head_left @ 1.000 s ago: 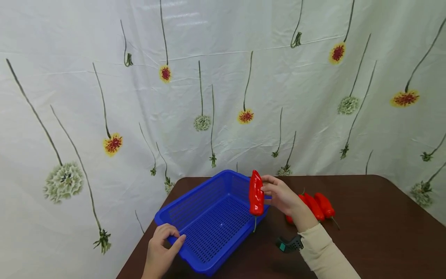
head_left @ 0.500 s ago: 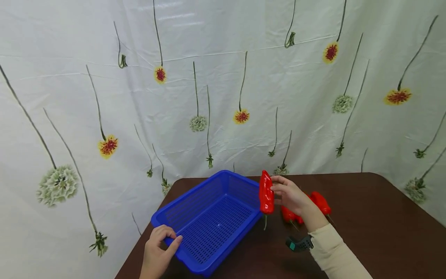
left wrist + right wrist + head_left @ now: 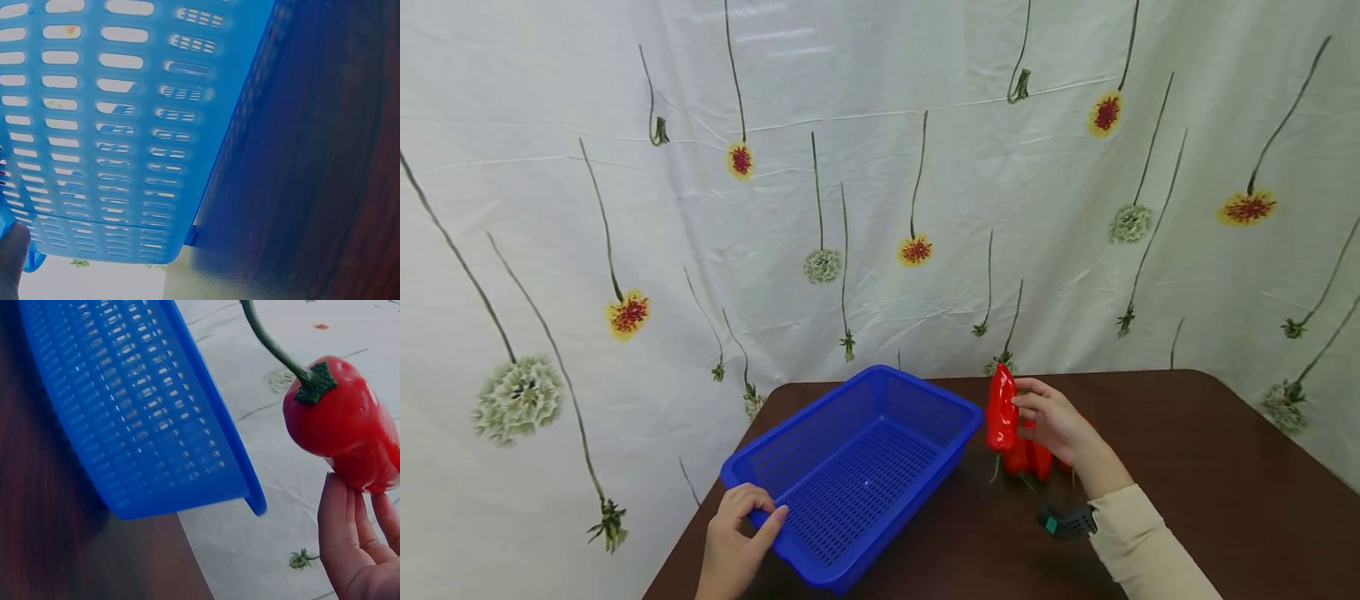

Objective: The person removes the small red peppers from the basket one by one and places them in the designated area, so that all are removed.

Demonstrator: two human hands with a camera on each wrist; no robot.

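In the head view, a blue plastic basket (image 3: pixel 850 483) with slotted sides and bottom stands at an angle on the left of the table, with no peppers in it. My left hand (image 3: pixel 737 533) pinches its near-left rim between thumb and fingers. A glossy red pepper (image 3: pixel 1002 408) hangs upright, green stem down, just right of the basket; my right hand (image 3: pixel 1060 421) grips it by the fingertips. Up close, the right wrist view shows this pepper's stem end and the fingers (image 3: pixel 340 525) against it. Behind the right hand lie several more red peppers (image 3: pixel 1037 460), partly hidden.
The dark brown table (image 3: pixel 1195 500) stretches right and towards the back. A white curtain (image 3: pixel 880 200) printed with flowers hangs behind it. A black watch-like band (image 3: pixel 1067 522) sits at my right wrist, by the cream sleeve (image 3: pixel 1150 542).
My right hand has carried the pepper to the right, from over the basket's right edge to in front of the other peppers. The left hand keeps its pinch on the rim.
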